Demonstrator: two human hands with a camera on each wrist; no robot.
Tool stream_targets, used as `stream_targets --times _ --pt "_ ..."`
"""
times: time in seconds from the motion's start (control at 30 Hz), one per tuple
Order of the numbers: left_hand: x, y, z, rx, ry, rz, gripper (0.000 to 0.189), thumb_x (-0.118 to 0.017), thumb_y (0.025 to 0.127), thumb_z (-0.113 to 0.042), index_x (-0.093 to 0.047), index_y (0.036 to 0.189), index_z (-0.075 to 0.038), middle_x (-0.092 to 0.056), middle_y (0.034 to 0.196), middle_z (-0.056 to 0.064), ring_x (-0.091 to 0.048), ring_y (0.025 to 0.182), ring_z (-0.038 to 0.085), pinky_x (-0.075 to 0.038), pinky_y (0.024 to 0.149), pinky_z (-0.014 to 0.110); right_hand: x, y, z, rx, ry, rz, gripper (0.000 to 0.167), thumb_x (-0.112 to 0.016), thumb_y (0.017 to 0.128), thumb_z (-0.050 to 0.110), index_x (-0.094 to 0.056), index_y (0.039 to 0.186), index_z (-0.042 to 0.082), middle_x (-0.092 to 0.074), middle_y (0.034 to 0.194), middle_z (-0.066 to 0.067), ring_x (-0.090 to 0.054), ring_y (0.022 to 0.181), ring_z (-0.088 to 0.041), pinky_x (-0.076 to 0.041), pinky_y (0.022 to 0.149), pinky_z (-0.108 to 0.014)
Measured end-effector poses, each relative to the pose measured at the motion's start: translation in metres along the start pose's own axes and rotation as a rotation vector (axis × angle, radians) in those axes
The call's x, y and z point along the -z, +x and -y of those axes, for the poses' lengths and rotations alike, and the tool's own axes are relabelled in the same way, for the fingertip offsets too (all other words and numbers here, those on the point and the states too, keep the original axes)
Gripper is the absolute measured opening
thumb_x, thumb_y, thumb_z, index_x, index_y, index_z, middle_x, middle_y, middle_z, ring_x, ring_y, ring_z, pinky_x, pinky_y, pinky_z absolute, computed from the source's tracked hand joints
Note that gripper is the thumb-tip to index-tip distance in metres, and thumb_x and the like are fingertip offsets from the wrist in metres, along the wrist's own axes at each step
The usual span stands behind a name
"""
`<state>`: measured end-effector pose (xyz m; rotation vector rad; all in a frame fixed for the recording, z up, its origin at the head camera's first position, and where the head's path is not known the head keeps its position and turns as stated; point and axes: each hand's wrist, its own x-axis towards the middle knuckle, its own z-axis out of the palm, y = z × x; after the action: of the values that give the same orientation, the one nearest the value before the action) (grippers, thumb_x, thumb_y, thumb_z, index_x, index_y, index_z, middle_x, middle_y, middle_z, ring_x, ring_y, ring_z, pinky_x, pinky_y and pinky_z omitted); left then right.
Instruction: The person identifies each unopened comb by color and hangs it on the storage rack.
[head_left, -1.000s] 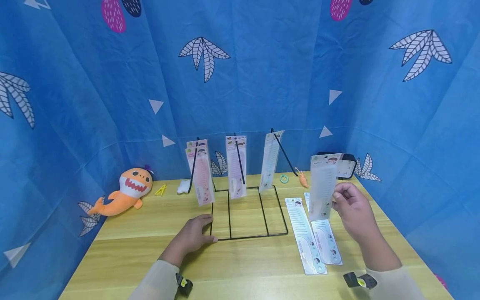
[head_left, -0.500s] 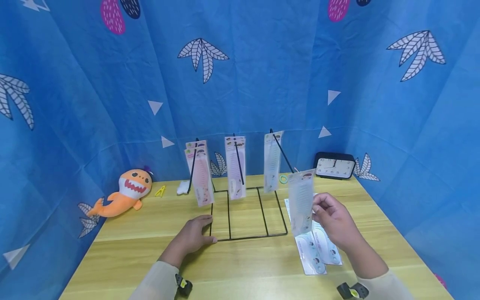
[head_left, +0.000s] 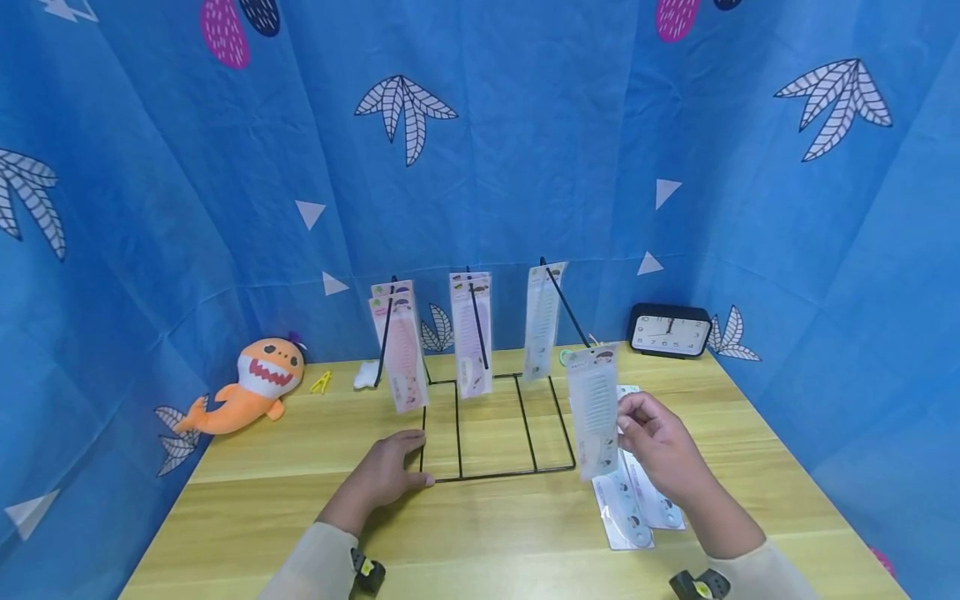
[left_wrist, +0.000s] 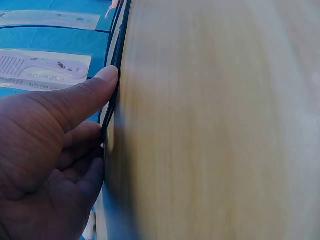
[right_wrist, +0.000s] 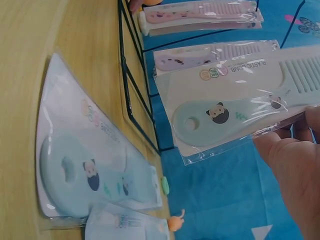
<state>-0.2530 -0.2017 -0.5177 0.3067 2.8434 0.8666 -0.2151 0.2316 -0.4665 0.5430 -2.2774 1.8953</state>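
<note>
My right hand pinches the side edge of a clear-packed pale green comb, held upright off the table. Its header card is right at the tip of the right-hand hook of a black wire display rack. At the rack's front left corner, my left hand grips the base wire between thumb and fingers. Packaged pink combs hang on the left hook, purple combs on the middle one, and a pale green comb on the right. Below my right hand lie packaged combs, partly covered in the head view.
An orange shark plush lies at the left, beside a yellow clip. A white item is behind the left hook. At the back right stands a black clock. A teal ring and a small orange item lie nearby.
My right hand has brought the packaged comb left and lower, from in front of the clock to the right hook's tip. The left hand stays at the rack's corner.
</note>
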Motion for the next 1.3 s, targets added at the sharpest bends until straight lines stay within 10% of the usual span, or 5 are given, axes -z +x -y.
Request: stream_targets --times 0.47,0.83,1.3 --pt "0.000 -0.001 -0.002 0.014 -0.012 0.002 0.072 -0.090 0.092 -0.025 -0.061 0.153 -0.001 -0.053 0.166 0.013 -0.044 0.157 0.044 -0.038 0.130 0.061 -0.010 0.010 0.000 -0.158 0.009 -0.065 0.021 -0.051 0.117 0.015 -0.051 0.126 -0.004 -0.058 0.122 -0.013 -0.060 0.115 -0.017 -0.063 0.103 -0.028" --pt "0.000 -0.001 0.000 -0.001 -0.008 -0.008 0.072 -0.090 0.092 -0.025 -0.061 0.153 -0.001 -0.054 0.165 0.013 -0.045 0.156 0.044 -0.039 0.130 0.061 -0.030 0.053 -0.007 -0.267 0.091 -0.183 0.017 -0.047 0.116 0.007 -0.052 0.129 -0.002 -0.055 0.120 -0.008 -0.057 0.114 -0.022 -0.063 0.093 -0.025" --pt "-0.001 -0.001 0.000 -0.003 -0.005 -0.002 0.071 -0.089 0.093 -0.024 -0.061 0.153 0.000 -0.054 0.165 0.014 -0.045 0.156 0.044 -0.039 0.130 0.061 -0.046 0.105 -0.016 -0.312 0.153 -0.243 0.016 -0.045 0.117 0.012 -0.051 0.129 0.003 -0.054 0.150 -0.021 -0.051 0.146 -0.033 -0.049 0.122 -0.060"
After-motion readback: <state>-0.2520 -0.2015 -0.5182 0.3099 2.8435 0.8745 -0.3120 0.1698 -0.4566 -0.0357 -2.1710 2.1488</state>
